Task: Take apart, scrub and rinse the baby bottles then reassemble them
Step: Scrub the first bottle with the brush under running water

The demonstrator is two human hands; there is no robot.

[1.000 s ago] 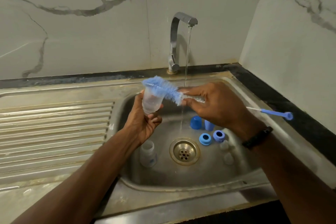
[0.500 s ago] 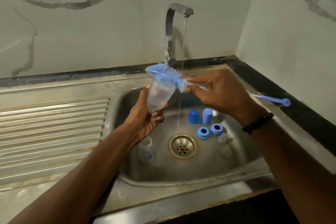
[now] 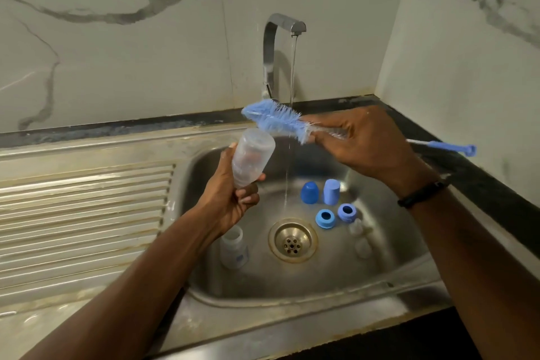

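Head view: brush (image 3: 274,120) lifted off bottle (image 3: 251,159).

Marble-patterned wall (image 3: 131,47), black counter edge (image 3: 482,184), ribbed steel drainboard (image 3: 84,213).

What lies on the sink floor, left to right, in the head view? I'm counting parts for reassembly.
Standing clear bottle → drain → dark blue cap → light blue collar ring → darker blue collar ring → clear teats.

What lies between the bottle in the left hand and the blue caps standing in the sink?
In the head view, only the falling water stream crosses the gap between the held bottle and the blue caps; otherwise it is bare sink wall.
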